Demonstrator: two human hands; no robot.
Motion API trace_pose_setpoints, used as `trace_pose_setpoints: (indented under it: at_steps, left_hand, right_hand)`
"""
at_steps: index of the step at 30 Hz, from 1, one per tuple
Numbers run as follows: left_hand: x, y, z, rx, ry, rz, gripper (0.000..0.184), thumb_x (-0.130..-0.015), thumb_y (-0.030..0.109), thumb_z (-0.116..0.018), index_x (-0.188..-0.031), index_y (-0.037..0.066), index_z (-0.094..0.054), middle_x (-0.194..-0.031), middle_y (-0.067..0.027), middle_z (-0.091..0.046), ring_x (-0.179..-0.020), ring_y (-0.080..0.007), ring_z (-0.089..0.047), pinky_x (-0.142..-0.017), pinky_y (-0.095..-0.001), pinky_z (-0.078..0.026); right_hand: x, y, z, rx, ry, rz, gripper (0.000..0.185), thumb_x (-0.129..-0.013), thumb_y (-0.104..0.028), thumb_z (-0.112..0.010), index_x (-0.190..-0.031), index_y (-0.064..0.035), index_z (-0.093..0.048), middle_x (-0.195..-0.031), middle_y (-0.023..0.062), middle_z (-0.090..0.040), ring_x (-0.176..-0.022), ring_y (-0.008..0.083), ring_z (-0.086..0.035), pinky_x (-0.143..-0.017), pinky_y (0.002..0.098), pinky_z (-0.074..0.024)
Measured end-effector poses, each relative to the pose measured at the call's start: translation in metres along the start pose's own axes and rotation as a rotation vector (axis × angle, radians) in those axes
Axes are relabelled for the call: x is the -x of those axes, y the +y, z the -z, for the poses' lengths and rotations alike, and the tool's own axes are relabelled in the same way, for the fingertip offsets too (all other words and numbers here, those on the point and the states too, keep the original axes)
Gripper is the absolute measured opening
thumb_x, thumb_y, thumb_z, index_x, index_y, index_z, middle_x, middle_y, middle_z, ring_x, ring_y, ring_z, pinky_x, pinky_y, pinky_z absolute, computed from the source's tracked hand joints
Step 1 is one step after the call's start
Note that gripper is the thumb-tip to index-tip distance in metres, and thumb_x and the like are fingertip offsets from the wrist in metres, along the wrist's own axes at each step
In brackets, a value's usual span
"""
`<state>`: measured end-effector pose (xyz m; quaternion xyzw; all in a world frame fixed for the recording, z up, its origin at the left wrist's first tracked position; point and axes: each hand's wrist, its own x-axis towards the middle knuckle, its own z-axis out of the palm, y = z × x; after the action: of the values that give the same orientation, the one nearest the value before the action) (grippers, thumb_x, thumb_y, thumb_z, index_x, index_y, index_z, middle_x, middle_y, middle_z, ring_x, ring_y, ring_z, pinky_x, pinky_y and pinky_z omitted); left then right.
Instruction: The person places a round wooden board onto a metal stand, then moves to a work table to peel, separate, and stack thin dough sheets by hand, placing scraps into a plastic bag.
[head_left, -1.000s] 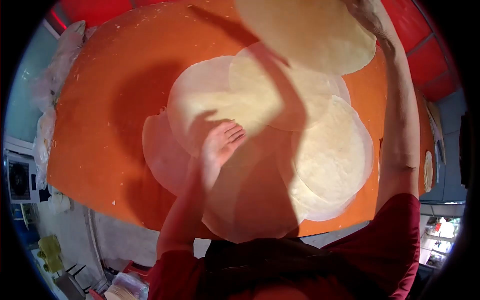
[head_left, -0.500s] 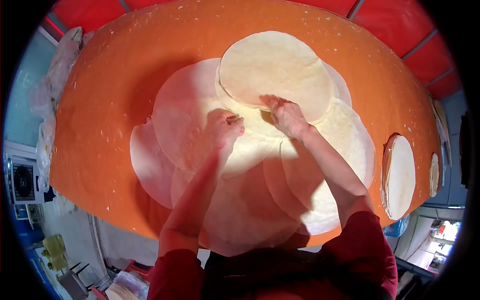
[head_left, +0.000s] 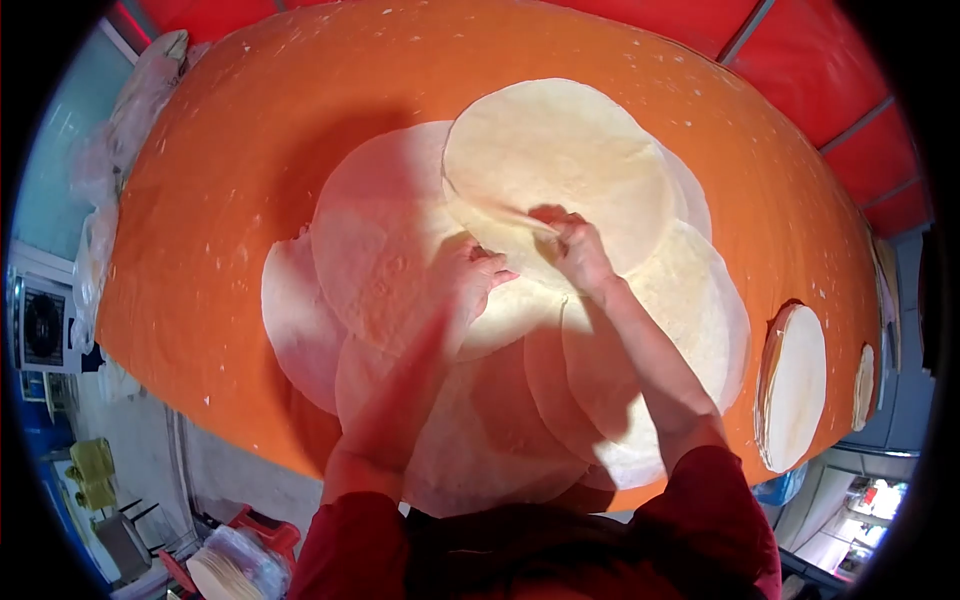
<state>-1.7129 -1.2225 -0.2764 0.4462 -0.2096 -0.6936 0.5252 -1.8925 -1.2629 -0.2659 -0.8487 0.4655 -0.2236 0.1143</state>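
Observation:
Thin, round, pale flatbreads (head_left: 500, 420) lie overlapping in a wide ring on an orange-covered table (head_left: 230, 240). My right hand (head_left: 583, 255) pinches the near edge of the top flatbread (head_left: 560, 150), and a raised fold runs left from the fingertips. Just left of it, my left hand (head_left: 480, 275) is closed beside that same edge, above the flatbreads beneath. Its fingers are pressed together; whether they grip an edge is hidden. Shadows from my arms fall across the nearer flatbreads.
A stack of round flatbreads (head_left: 795, 390) sits at the table's right, with a smaller piece (head_left: 863, 388) beyond it. Clear plastic bags (head_left: 95, 240) hang along the left edge. A red stool (head_left: 270, 530) holding more round sheets stands on the floor at lower left.
My right hand has raised the top flatbread's near edge into a fold. My left hand has moved right and slightly nearer me, towards that edge. The view has shifted slightly.

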Motion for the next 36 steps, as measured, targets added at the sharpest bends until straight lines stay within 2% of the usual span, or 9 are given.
trace_pose_setpoints:
  at_steps: [8,12,16,19,24,26,28,30,36]
  left_hand:
    - [-0.005,-0.004,0.006,0.039,-0.086,-0.033,0.023,-0.073,-0.007,-0.055,-0.091,0.005,-0.049,-0.072,-0.0037,-0.049,-0.069,-0.0161,-0.052,-0.072,-0.0386,-0.051]
    - [0.017,0.040,-0.017,-0.449,-0.188,-0.243,0.032,-0.070,0.002,-0.062,-0.099,0.000,-0.047,-0.081,-0.0087,-0.053,-0.077,-0.0222,-0.053,-0.072,-0.0368,-0.048]
    - [0.022,0.034,0.082,-0.986,0.710,-0.925,0.038,-0.066,0.015,-0.067,-0.094,-0.003,-0.049,-0.090,-0.0109,-0.053,-0.087,-0.0230,-0.050,-0.076,-0.0337,-0.041]
    - [0.037,0.060,0.148,-1.009,1.069,-0.542,0.025,-0.066,0.018,-0.066,-0.080,0.000,-0.054,-0.074,-0.0056,-0.053,-0.067,-0.0197,-0.053,-0.060,-0.0308,-0.044]
    - [0.042,0.090,0.181,-0.603,0.516,0.137,0.030,-0.075,0.020,-0.057,-0.094,-0.003,-0.051,-0.075,-0.0086,-0.054,-0.065,-0.0164,-0.051,-0.058,-0.0336,-0.043]
    - [0.052,0.104,0.159,-0.539,0.413,0.083,0.025,-0.077,0.024,-0.055,-0.090,0.002,-0.054,-0.077,-0.0076,-0.057,-0.062,-0.0178,-0.054,-0.053,-0.0324,-0.045]
    - [0.057,0.107,0.139,-0.258,0.292,0.019,0.028,-0.079,0.028,-0.052,-0.092,0.004,-0.054,-0.081,-0.0087,-0.058,-0.065,-0.0194,-0.055,-0.056,-0.0337,-0.046]
    - [0.060,0.102,0.129,0.231,0.143,-0.056,0.036,-0.083,0.033,-0.048,-0.100,0.002,-0.051,-0.088,-0.0117,-0.057,-0.074,-0.0211,-0.055,-0.067,-0.0377,-0.047]
    - [0.074,0.113,0.100,0.184,0.123,-0.025,0.040,-0.087,0.040,-0.038,-0.096,0.003,-0.049,-0.092,-0.0131,-0.056,-0.080,-0.0240,-0.055,-0.074,-0.0392,-0.046]
  right_hand:
    - [0.032,-0.026,-0.012,-0.003,0.016,0.078,0.051,-0.070,-0.012,-0.059,-0.117,0.0005,-0.043,-0.128,0.0145,-0.037,-0.116,0.0275,-0.037,-0.095,0.0407,-0.0283]
    - [0.018,0.004,-0.020,-0.012,0.150,0.169,0.036,-0.075,-0.014,-0.061,-0.108,-0.0010,-0.055,-0.094,0.0162,-0.060,-0.087,0.0264,-0.058,-0.074,0.0333,-0.0454]
    - [-0.041,0.028,0.044,-0.257,0.154,-0.074,0.021,-0.074,-0.006,-0.056,-0.093,-0.0001,-0.061,-0.074,0.0204,-0.059,-0.063,0.0321,-0.059,-0.062,0.0310,-0.0482]
    - [-0.079,-0.049,0.117,0.125,0.138,-0.017,0.024,-0.073,-0.002,-0.049,-0.094,-0.0021,-0.061,-0.081,0.0194,-0.060,-0.066,0.0306,-0.059,-0.061,0.0315,-0.0479]
    - [-0.051,-0.099,0.022,0.047,0.150,0.348,0.038,-0.071,0.003,-0.043,-0.105,-0.0069,-0.056,-0.086,0.0141,-0.062,-0.070,0.0296,-0.060,-0.061,0.0341,-0.0489]
    - [-0.034,-0.124,-0.005,0.270,-0.438,0.054,0.034,-0.070,0.001,-0.049,-0.101,-0.0080,-0.057,-0.093,0.0165,-0.059,-0.073,0.0301,-0.059,-0.065,0.0378,-0.0489]
    - [-0.001,-0.126,-0.050,-0.036,0.070,0.324,0.037,-0.068,-0.003,-0.055,-0.104,-0.0060,-0.056,-0.100,0.0163,-0.057,-0.074,0.0281,-0.059,-0.064,0.0385,-0.0490]
    - [0.022,-0.161,-0.049,-0.121,0.013,0.327,0.042,-0.069,-0.010,-0.054,-0.108,0.0051,-0.051,-0.108,0.0181,-0.054,-0.102,0.0297,-0.051,-0.088,0.0359,-0.0411]
    - [0.034,-0.155,-0.081,-0.077,0.194,0.190,0.040,-0.073,-0.011,-0.057,-0.111,0.0011,-0.051,-0.110,0.0166,-0.054,-0.096,0.0265,-0.054,-0.082,0.0342,-0.0417]
